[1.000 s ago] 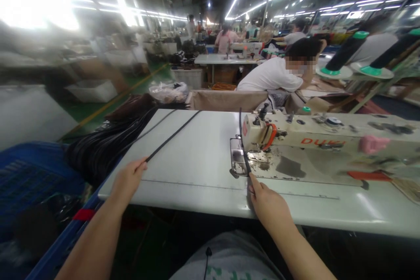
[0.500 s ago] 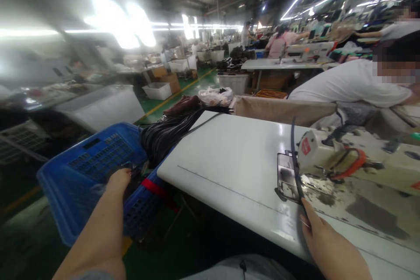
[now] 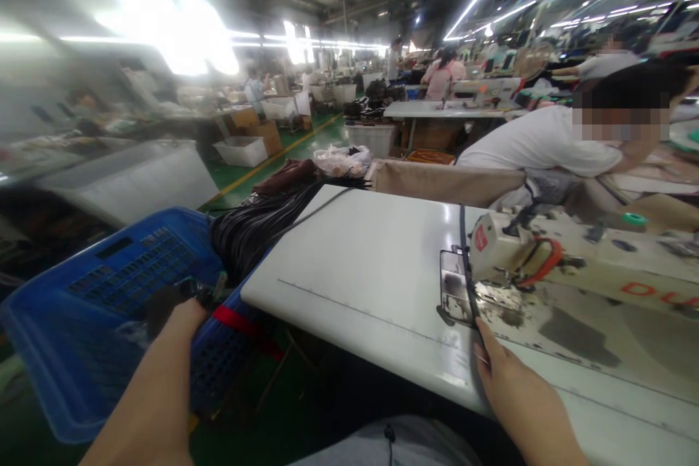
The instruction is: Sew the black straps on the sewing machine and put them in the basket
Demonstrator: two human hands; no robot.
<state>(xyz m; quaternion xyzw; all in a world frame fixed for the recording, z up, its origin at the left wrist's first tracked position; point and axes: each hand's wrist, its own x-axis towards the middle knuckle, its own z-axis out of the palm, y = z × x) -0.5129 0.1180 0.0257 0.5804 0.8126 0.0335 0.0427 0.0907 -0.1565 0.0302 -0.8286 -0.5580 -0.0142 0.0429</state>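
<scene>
My right hand point(image 3: 505, 371) pinches the near end of a thin black strip point(image 3: 466, 255) at the front of the white sewing table point(image 3: 349, 255). The strip runs away from me beside the head of the sewing machine point(image 3: 491, 244), across the metal plate. My left hand point(image 3: 188, 317) reaches into the blue basket point(image 3: 147, 247) at the left, near its inner right side. Dark items point(image 3: 199, 291) lie at its fingertips; the fingers are hidden and blurred, so what they touch is unclear. A bundle of black strips point(image 3: 245, 233) lies over the basket's far right edge, against the table.
A red band point(image 3: 234, 319) is tied at the basket's near right rim. Behind the table stands a cloth-lined bin point(image 3: 437, 182). A person in a white shirt point(image 3: 524, 138) leans over beyond the machine. White bins stand at the left.
The view has turned slightly right, so the table and machine appear farther left. My left hand remains in the basket, and my right hand still holds the strip.
</scene>
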